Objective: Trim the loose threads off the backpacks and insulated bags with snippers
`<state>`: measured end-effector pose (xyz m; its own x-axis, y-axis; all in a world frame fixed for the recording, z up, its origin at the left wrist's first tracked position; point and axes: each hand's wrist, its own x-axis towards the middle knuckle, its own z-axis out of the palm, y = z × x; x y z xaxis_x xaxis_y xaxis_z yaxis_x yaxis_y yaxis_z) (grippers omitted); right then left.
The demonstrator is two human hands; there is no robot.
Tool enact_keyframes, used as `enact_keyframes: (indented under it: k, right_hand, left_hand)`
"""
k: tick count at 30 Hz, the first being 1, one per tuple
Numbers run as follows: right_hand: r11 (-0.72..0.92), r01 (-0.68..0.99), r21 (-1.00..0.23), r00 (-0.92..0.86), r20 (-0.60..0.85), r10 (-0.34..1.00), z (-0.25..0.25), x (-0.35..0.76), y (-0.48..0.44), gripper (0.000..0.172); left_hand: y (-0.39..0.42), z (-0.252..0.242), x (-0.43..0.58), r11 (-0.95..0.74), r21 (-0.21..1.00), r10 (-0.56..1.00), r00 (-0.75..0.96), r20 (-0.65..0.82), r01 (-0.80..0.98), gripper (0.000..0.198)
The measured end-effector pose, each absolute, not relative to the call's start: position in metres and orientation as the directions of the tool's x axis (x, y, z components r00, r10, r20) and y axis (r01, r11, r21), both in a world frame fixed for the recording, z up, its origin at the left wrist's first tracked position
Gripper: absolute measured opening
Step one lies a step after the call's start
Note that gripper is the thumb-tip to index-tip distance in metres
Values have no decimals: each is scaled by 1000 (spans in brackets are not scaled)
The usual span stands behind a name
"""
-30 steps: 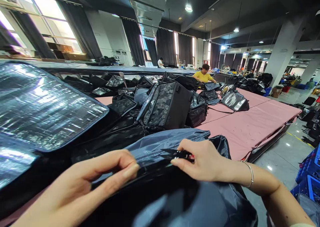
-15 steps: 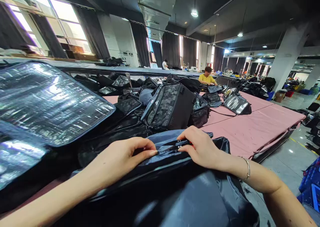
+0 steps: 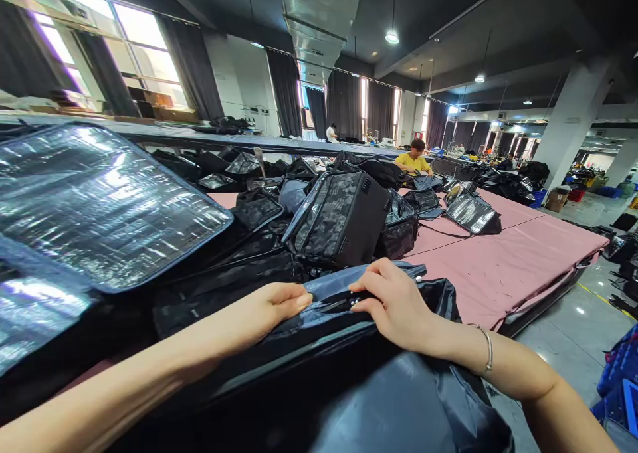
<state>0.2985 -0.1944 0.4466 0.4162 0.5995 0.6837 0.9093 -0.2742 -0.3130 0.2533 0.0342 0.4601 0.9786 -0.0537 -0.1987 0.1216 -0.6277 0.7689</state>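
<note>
A dark bag (image 3: pixel 399 400) with a shiny grey-blue lining lies before me, its mouth turned up towards my hands. My left hand (image 3: pixel 276 305) pinches the folded lining (image 3: pixel 329 283) at the upper edge between thumb and fingers. Just right of it, my right hand (image 3: pixel 393 300) is closed around small dark thread snips (image 3: pixel 341 303), mostly hidden by the fingers. The narrow blades point left, close against the lining and near my left fingertips. Below both hands, a zip edge (image 3: pixel 309 350) runs across the bag.
A large bag with silvery lining (image 3: pixel 109 200) stands open at left. A camouflage bag (image 3: pixel 329 217) sits beyond my hands, among several other bags. The pink-covered table (image 3: pixel 538 260) extends right. A co-worker in a yellow top (image 3: pixel 415 159) works farther along it.
My left hand has shifted slightly and its fingers lie flatter along the fold. The snips in my right hand are tucked deeper behind the fingers. The view has tilted a little.
</note>
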Motion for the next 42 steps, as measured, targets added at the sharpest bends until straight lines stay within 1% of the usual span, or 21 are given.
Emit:
enact_keyframes:
  k: [11,17,22,25,31,36,42]
  right_hand:
    - [-333,907,-260,419,646,638,446,298,-188,12]
    - [-315,915,-252,401,643,652,446,301,-187,7]
    - [-304,918,-255,396,640,658,446,303,-187,7]
    - [-301,917,-262,399,608,687,449,304,-187,6]
    - [-320,917,-240,400,566,721,454,307,-186,8]
    - [-316,921,-228,390,563,729,452,308,-186,6]
    - [-300,919,-255,393,566,724,453,309,-186,7]
  left_hand:
    - [20,473,243,-626,766,-20,978,-206,149,60]
    - [28,463,249,-639,758,-58,975,-213,128,64]
    - [37,452,252,-625,774,-95,975,-200,98,66]
    - [39,449,253,-627,772,-85,975,-203,106,67]
    - [38,447,255,-646,755,-56,980,-193,112,71]
    - [38,447,254,-666,738,-53,980,-191,108,70]
    - [38,448,254,-662,740,-53,978,-201,116,70]
